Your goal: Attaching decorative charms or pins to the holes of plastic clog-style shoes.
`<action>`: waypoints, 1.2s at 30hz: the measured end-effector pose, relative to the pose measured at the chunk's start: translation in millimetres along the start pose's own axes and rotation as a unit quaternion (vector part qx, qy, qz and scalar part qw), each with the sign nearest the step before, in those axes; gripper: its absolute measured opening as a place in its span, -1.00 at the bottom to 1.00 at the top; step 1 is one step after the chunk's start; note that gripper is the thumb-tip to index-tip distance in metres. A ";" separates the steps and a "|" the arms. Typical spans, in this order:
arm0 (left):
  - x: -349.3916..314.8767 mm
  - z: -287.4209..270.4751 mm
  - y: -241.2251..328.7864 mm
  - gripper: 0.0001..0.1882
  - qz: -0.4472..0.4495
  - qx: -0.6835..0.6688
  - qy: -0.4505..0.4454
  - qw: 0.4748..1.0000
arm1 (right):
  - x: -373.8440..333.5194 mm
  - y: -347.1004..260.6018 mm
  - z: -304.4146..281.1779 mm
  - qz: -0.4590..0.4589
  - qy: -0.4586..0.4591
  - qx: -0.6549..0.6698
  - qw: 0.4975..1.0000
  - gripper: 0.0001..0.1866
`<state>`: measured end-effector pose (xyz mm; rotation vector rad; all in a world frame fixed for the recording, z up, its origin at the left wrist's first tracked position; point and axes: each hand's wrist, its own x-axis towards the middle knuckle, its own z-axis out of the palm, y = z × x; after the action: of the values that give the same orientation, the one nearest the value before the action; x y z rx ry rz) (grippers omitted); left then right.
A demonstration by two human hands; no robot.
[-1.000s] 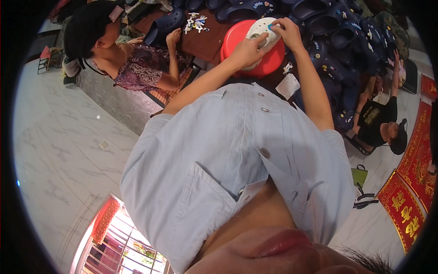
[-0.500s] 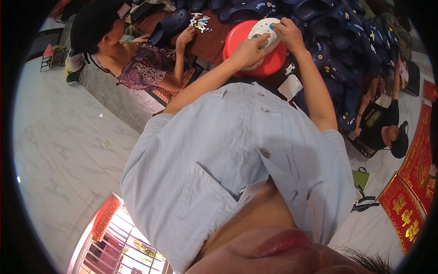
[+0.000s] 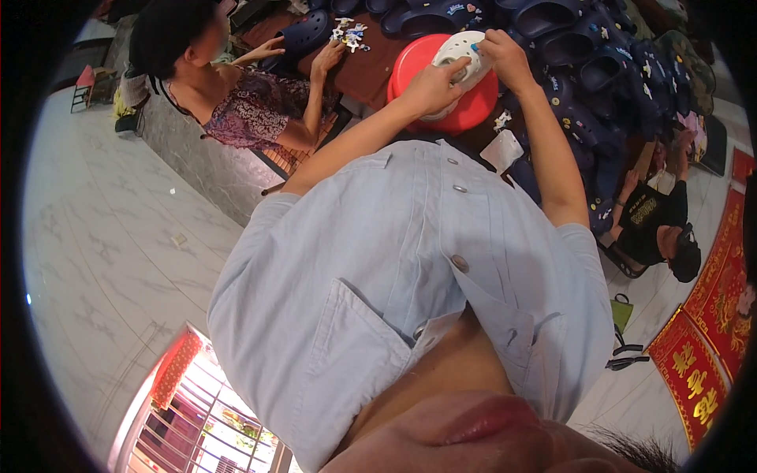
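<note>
A white clog (image 3: 474, 66) with holes in its upper is held over a round red surface (image 3: 410, 65). My left hand (image 3: 435, 88) is closed round the clog's heel end, thumb on top. At the far edge, my right hand (image 3: 507, 60) grips the clog's toe, its fingertips beside a small blue charm (image 3: 475, 48) on the upper. The fingers under the clog are hidden. Several small white figure charms (image 3: 502, 120) lie near my right forearm, beside a clear plastic bag (image 3: 501, 150).
Dark blue clogs (image 3: 601, 72) are heaped at the far right. On the left, a person in a patterned top (image 3: 251, 110) sits by a blue clog (image 3: 306, 33) and a pile of charms (image 3: 349, 35). Another person in black (image 3: 653, 213) sits at the right.
My hands and the white clog have shifted slightly right. The left person's near hand has moved a little right and their other hand has lifted. The person at the right has shifted.
</note>
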<state>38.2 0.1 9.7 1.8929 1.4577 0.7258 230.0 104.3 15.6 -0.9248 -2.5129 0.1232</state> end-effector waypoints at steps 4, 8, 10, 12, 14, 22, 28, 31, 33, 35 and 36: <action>1.8 -0.9 2.3 -0.37 -0.005 0.002 -0.003 1.000 | 6.6 -3.8 0.7 -0.080 -0.014 -0.097 0.992 -0.89; 2.8 -0.7 -0.1 -0.36 -0.011 -0.005 0.002 1.000 | 2.0 -13.3 6.8 -0.081 -0.017 -0.111 0.990 -0.88; 2.8 -1.2 -1.2 -0.36 -0.010 0.000 -0.003 1.000 | -4.1 -15.9 4.7 -0.024 -0.034 -0.080 0.996 -0.83; 2.3 -2.5 -0.9 -0.36 -0.009 0.004 -0.008 1.000 | -12.0 -18.5 3.1 -0.012 -0.031 -0.070 0.997 -0.81; 1.7 -2.9 -0.8 -0.36 -0.015 -0.025 -0.013 0.999 | -16.8 -20.3 2.5 0.002 -0.030 -0.061 0.998 -0.78; 7.2 -10.1 -0.8 -0.36 -0.002 -0.012 -0.044 0.999 | 0.4 -34.6 1.0 0.024 -0.123 -0.119 0.985 -0.80; 9.3 -10.9 -2.2 -0.36 0.001 0.003 -0.052 0.999 | 8.5 -32.4 8.9 0.140 -0.168 -0.110 0.970 -0.78; 6.0 -11.7 -0.3 -0.36 -0.008 -0.001 -0.057 0.998 | -10.0 1.3 8.8 0.178 -0.110 0.154 0.966 -0.67; 5.9 -10.5 -2.3 -0.36 -0.014 -0.007 -0.053 0.998 | -31.3 15.8 11.1 0.206 -0.096 0.240 0.944 -0.61; 4.7 -5.5 -4.7 -0.38 0.034 -0.031 -0.019 0.999 | -46.2 9.6 23.3 0.243 -0.015 0.416 0.876 -0.51; 4.6 -5.5 -5.1 -0.38 0.033 -0.031 -0.020 0.999 | -47.6 5.9 28.1 0.244 -0.015 0.416 0.876 -0.51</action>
<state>32.0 6.3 9.7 1.9051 1.3376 0.7522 252.7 80.7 -29.3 -1.1085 -1.8510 1.2637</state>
